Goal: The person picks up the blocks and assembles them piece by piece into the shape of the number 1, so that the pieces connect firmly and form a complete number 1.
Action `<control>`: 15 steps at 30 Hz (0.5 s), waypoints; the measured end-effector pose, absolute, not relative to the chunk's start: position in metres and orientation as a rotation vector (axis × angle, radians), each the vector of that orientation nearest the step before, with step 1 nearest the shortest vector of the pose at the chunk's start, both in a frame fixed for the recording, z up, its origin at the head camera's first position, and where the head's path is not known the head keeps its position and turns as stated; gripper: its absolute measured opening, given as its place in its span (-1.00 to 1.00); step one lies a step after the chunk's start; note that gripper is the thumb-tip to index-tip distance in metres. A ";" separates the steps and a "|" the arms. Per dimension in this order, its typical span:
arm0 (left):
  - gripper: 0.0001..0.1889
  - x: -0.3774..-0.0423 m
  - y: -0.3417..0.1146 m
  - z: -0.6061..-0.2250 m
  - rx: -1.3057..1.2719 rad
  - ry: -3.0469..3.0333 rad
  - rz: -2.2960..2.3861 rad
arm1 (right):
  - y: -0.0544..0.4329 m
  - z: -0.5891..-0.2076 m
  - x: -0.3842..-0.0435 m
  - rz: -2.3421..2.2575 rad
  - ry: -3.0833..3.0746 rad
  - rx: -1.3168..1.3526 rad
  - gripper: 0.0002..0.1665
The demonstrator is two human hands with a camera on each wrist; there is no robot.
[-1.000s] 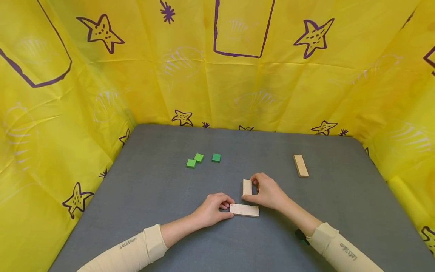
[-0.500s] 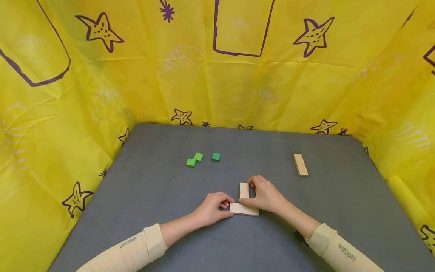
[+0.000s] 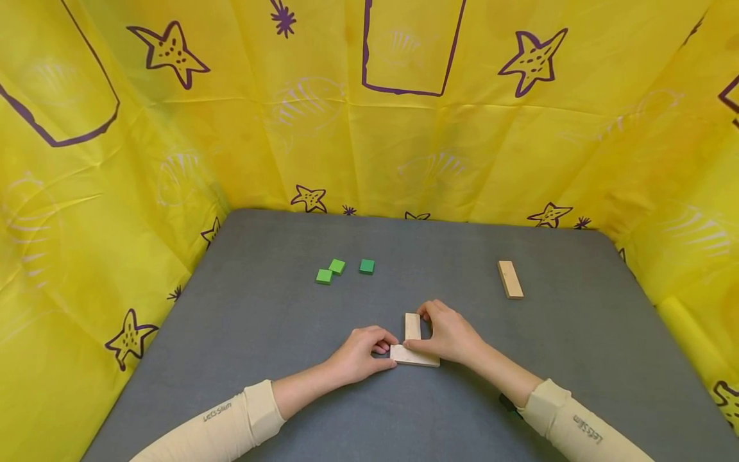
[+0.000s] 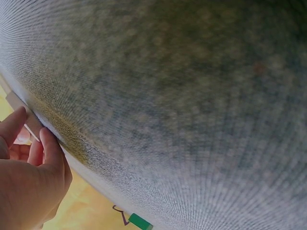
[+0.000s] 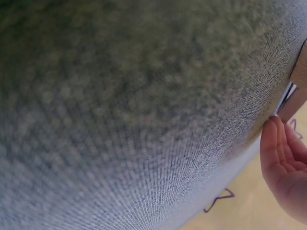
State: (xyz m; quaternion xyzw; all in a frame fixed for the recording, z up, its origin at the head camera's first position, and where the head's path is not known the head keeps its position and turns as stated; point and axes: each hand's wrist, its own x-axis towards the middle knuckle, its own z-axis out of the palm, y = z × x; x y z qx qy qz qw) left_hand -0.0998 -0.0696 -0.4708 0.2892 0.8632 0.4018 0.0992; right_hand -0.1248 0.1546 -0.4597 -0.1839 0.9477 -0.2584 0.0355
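Note:
A pale wooden block (image 3: 416,356) lies crosswise on the grey table. My left hand (image 3: 360,356) pinches its left end between thumb and fingers; the same grip shows in the left wrist view around the block (image 4: 29,120). Just beyond it, a second wooden block (image 3: 412,326) points away from me, forming a T-like shape with the first. My right hand (image 3: 453,333) holds this second block by its right side and near end. The right thumb covers where the two blocks come together, so contact there cannot be seen. In the right wrist view, the fingers (image 5: 271,143) touch the block (image 5: 291,103).
Two light green square tiles (image 3: 324,277) lie touching at the back left, with a darker green tile (image 3: 367,267) beside them. Another wooden block (image 3: 510,280) lies at the back right. Yellow patterned cloth (image 3: 404,154) surrounds the far and side edges of the table (image 3: 277,256).
My right hand has drawn the second block toward me and slightly left, up to the crosswise block. The left hand and the crosswise block have stayed put.

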 end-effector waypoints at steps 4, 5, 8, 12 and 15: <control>-0.71 -0.100 -0.070 -0.471 0.862 2.548 1.198 | 0.155 -0.460 -0.124 -0.790 2.914 -0.558 -0.33; -0.71 -0.100 -0.070 -0.471 0.863 2.547 1.200 | 0.155 -0.460 -0.124 -0.790 2.915 -0.557 -0.33; -0.71 -0.100 -0.070 -0.472 0.871 2.553 1.208 | 0.155 -0.460 -0.123 -0.786 2.914 -0.564 -0.33; -0.71 -0.100 -0.070 -0.473 0.883 2.561 1.211 | 0.155 -0.460 -0.123 -0.776 2.912 -0.573 -0.34; -0.72 -0.100 -0.070 -0.473 0.881 2.560 1.210 | 0.156 -0.460 -0.123 -0.778 2.910 -0.581 -0.34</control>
